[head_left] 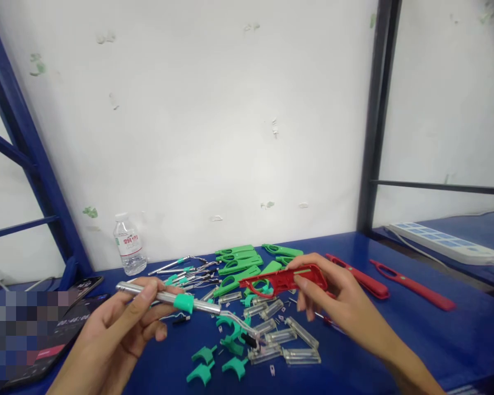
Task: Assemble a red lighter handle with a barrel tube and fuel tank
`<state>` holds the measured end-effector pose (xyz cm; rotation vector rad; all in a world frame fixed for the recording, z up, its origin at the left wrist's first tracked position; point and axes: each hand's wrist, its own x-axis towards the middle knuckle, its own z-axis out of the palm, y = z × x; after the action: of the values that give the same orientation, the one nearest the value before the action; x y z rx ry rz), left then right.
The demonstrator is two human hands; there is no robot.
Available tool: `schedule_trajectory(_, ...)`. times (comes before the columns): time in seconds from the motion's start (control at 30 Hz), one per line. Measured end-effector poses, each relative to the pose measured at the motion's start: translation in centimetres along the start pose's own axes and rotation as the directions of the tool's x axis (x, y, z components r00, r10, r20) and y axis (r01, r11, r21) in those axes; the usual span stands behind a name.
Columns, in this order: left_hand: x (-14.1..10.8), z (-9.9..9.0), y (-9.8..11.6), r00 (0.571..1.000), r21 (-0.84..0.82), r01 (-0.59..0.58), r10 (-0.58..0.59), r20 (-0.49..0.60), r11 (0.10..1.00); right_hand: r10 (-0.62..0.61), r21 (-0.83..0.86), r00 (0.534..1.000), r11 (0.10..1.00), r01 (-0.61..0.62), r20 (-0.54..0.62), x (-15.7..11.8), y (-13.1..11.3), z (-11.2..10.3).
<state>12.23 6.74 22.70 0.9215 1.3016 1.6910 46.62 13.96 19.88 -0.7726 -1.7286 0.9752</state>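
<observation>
My left hand [127, 321] grips a metal lighter tube [164, 297] with a green sleeve [184, 303] around it. Thin wires trail from its right end down to a small black piece [250, 341]. In my right hand [333, 288] is a red lighter handle shell [280, 281], its hollow inside facing me, pinched between thumb and fingers. The two parts are apart. Below them lie clear plastic fuel tanks [280, 336] and loose green trigger pieces [200, 373]. More tubes with wires [185, 277] lie behind my left hand.
Green handle shells [239, 264] are piled near the wall. Two red handle shells [414, 285] [362, 278] lie at the right on the blue table [395, 334]. A water bottle [129, 245] stands at back left, phones [61, 334] lie at left, and a power strip [447, 242] sits far right.
</observation>
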Motion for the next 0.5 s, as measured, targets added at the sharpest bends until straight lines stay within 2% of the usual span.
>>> schedule_trajectory(0.2,-0.9,0.9,-0.9,0.998,0.009,-0.033,0.032,0.054,0.999,0.042,0.123,0.998,0.991,-0.047,0.043,0.2,-0.3,0.6)
schedule_trajectory(0.33,-0.9,0.9,-1.5,0.999,0.056,-0.030,0.029,0.019,0.998,0.032,0.237,0.997,0.970,-0.047,0.067,0.0,-0.3,0.6)
schedule_trajectory(0.5,-0.3,0.5,-2.0,0.999,0.031,-0.037,0.037,0.012,0.999,0.021,0.318,0.996,0.947,-0.047,0.084,-0.1,0.0,0.3)
